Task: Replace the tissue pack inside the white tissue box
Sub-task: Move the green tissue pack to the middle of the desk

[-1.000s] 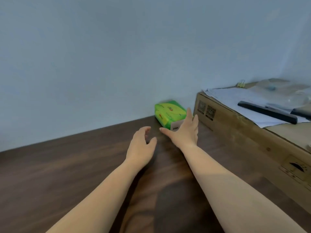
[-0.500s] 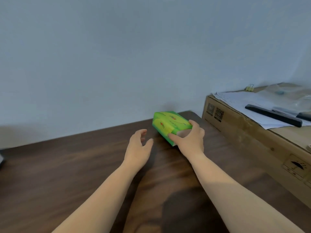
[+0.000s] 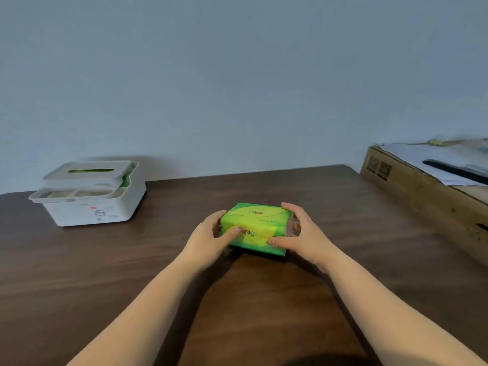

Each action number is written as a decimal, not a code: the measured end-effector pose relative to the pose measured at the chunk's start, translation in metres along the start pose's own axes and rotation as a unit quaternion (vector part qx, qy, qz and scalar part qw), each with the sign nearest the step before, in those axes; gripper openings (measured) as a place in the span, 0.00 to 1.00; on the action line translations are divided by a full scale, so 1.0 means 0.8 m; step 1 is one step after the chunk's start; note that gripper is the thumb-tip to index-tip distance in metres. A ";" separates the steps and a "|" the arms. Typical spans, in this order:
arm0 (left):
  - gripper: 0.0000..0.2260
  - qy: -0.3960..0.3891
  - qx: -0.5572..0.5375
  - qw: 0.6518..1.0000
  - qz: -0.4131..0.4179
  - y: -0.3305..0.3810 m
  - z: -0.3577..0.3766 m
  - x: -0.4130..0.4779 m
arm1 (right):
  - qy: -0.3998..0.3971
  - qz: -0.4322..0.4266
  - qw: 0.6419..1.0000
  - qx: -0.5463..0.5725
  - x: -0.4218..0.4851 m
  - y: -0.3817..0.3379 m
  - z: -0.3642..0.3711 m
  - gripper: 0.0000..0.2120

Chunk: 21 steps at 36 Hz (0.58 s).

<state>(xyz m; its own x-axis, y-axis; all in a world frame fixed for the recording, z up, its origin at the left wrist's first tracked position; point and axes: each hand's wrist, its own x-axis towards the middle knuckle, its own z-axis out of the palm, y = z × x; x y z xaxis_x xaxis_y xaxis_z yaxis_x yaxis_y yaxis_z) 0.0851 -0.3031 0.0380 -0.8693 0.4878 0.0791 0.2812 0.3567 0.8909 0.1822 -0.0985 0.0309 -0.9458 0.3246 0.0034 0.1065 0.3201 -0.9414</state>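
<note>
The light is soft, dim and even, with a cool grey-blue cast on the wall (image 3: pixel 237 75). The dark table (image 3: pixel 343 207) carries a faint sheen toward its far edge and no hard glare. A broad, soft-edged shadow lies on the table between the forearms, and a thin one under the green pack (image 3: pixel 253 225). The white box (image 3: pixel 87 207) casts a pale shadow on the wall behind it. The wide lens bends straight lines near the borders, and the cardboard box (image 3: pixel 422 191) at the right edge looks smeared and soft.

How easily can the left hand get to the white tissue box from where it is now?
Probably easily: bare table lies between the left hand and the white tissue box, but it must first release its grip on the green tissue pack.
</note>
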 end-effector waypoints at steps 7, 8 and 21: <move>0.20 -0.018 0.008 0.999 0.029 -0.016 -0.019 -0.075 | -0.040 0.016 0.999 0.030 -0.048 -0.011 0.037 0.44; 0.20 -0.026 0.012 0.999 0.030 -0.015 -0.020 -0.085 | -0.029 0.013 0.999 0.011 -0.053 -0.014 0.040 0.43; 0.33 0.025 0.018 1.000 0.003 -0.009 -0.078 -0.140 | 0.095 -0.035 0.985 -0.141 -0.090 -0.075 0.073 0.40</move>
<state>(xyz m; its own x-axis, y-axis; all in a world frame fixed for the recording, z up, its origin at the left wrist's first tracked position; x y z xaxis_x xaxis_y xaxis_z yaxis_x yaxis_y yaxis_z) 0.1549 -0.4100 0.0509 -0.8863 0.4503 0.1081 0.3011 0.3830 0.8733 0.2264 -0.1928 0.0676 -0.8823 0.4453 0.1527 0.1502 0.5738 -0.8051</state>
